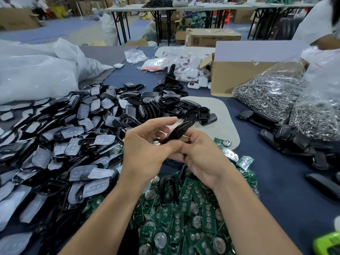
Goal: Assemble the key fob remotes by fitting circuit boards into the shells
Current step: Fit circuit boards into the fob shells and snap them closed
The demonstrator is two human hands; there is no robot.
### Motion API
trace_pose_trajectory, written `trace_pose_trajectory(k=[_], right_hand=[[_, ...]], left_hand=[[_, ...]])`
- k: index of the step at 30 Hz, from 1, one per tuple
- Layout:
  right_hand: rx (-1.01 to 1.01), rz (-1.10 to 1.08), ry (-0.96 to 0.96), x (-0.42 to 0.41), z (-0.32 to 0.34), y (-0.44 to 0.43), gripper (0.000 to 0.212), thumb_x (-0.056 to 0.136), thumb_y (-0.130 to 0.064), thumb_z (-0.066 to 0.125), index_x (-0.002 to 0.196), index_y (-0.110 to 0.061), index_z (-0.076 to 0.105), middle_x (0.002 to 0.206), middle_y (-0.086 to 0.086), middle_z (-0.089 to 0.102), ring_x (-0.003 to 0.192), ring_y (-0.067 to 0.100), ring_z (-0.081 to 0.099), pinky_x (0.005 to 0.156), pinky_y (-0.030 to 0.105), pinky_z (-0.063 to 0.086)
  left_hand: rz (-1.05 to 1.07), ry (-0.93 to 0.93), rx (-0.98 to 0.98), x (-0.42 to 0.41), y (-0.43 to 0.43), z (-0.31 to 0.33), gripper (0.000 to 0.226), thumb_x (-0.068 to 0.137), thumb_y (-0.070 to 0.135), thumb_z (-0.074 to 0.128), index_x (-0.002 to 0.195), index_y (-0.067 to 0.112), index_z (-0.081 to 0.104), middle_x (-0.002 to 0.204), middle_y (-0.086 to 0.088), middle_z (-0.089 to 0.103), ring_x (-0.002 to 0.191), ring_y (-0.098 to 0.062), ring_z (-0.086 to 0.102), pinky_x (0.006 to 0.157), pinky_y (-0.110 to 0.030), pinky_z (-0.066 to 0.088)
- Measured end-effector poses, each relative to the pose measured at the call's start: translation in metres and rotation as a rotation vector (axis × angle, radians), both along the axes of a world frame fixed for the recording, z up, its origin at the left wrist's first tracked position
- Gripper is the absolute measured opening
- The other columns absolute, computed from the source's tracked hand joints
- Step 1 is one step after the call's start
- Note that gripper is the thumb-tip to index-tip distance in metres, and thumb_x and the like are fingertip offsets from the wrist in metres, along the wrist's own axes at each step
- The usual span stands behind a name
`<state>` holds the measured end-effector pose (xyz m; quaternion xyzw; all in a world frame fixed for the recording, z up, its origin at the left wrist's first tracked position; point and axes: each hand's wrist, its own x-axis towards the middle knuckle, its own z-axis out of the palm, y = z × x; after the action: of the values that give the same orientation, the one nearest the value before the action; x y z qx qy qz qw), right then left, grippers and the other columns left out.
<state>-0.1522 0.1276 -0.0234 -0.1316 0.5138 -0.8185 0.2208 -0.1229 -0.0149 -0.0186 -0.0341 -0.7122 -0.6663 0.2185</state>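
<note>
Above the dark blue table (276, 177), your left hand (145, 148) and right hand (204, 157) pinch one glossy black plastic shell (179, 131) over the green circuit boards (191, 205) — likely snapping it closed, so squeeze evenly.

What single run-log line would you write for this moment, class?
stage: assembling | left hand: holds black shell | right hand: holds same shell | circuit boards: heaped beneath hands | board fit: hidden
</note>
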Motion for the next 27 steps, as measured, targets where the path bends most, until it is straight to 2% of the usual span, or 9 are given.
trace_pose_trajectory(k=[5,8,11,15,16,19,21,24,27], right_hand=[[-0.152,0.010,-0.203,-0.005,0.003,0.010,0.024,0.094,0.015,0.054,0.100,0.002,0.073,0.101,0.022,0.076,0.086,0.025,0.077,0.077,0.032,0.063],[-0.145,0.016,-0.238,-0.006,0.003,0.011,0.026,0.093,0.015,0.054,0.092,0.001,0.075,0.095,0.023,0.075,0.079,0.026,0.076,0.073,0.032,0.063],[-0.090,-0.009,-0.256,-0.006,0.006,0.013,0.023,0.093,0.015,0.054,0.095,0.001,0.072,0.097,0.023,0.073,0.076,0.025,0.073,0.070,0.030,0.062],[-0.601,-0.095,-0.272,-0.013,0.011,0.041,0.039,0.082,0.014,0.065,0.116,-0.003,0.074,0.121,0.013,0.073,0.103,0.020,0.073,0.088,0.029,0.060],[-0.594,-0.166,-0.230,-0.016,0.012,0.046,0.042,0.083,0.016,0.064,0.117,-0.006,0.076,0.122,0.008,0.074,0.106,0.019,0.073,0.089,0.028,0.059],[0.008,-0.614,-0.090,-0.025,0.004,0.044,0.046,0.086,0.023,0.056,0.106,-0.013,0.077,0.099,0.000,0.081,0.092,0.015,0.074,0.081,0.025,0.060],[0.506,-0.813,0.107,-0.027,-0.002,0.036,0.046,0.091,0.012,0.057,0.114,-0.023,0.075,0.107,-0.009,0.079,0.102,0.006,0.070,0.093,0.027,0.056],[0.977,-0.652,0.433,-0.035,-0.013,0.029,0.062,0.096,-0.011,0.058,0.153,-0.031,0.046,0.157,-0.006,0.047,0.144,0.008,0.039,0.119,0.028,0.030],[1.349,-0.337,0.500,-0.043,-0.019,0.023,0.073,0.101,-0.030,0.051,0.166,-0.027,0.016,0.173,0.000,0.016,0.159,0.021,0.008,0.129,0.042,0.009]], left_hand=[[-0.086,-0.069,0.212,-0.001,-0.010,0.007,0.056,0.065,-0.011,0.081,0.099,0.033,0.085,0.102,0.005,0.080,0.088,-0.002,0.069,0.080,-0.016,0.055],[-0.076,-0.093,0.275,-0.001,-0.012,0.011,0.050,0.068,-0.008,0.072,0.092,0.034,0.086,0.102,0.005,0.081,0.089,-0.003,0.069,0.081,-0.018,0.056],[-0.025,-0.125,0.289,-0.003,-0.014,0.009,0.058,0.079,-0.024,0.064,0.087,0.029,0.086,0.096,0.003,0.081,0.084,-0.005,0.068,0.080,-0.017,0.056],[0.042,-0.160,0.329,-0.005,-0.018,0.008,0.057,0.082,-0.025,0.059,0.085,0.024,0.086,0.094,-0.001,0.081,0.082,-0.006,0.069,0.080,-0.017,0.056],[0.059,-0.164,0.329,-0.006,-0.019,0.008,0.056,0.082,-0.025,0.059,0.085,0.024,0.086,0.094,-0.001,0.081,0.082,-0.006,0.069,0.080,-0.017,0.056],[0.107,-0.176,0.320,-0.008,-0.022,0.007,0.055,0.082,-0.023,0.059,0.085,0.024,0.086,0.094,0.000,0.081,0.082,-0.006,0.070,0.081,-0.016,0.056],[0.124,-0.181,0.313,-0.009,-0.023,0.005,0.055,0.082,-0.022,0.059,0.084,0.025,0.086,0.092,0.001,0.081,0.081,-0.005,0.070,0.079,-0.016,0.055],[0.155,-0.184,0.291,-0.010,-0.023,0.004,0.051,0.081,-0.022,0.059,0.084,0.022,0.085,0.090,0.000,0.081,0.079,-0.004,0.070,0.075,-0.013,0.054],[0.176,-0.188,0.271,-0.011,-0.024,0.003,0.050,0.082,-0.021,0.060,0.084,0.022,0.084,0.089,0.001,0.081,0.078,-0.004,0.071,0.074,-0.012,0.054]])
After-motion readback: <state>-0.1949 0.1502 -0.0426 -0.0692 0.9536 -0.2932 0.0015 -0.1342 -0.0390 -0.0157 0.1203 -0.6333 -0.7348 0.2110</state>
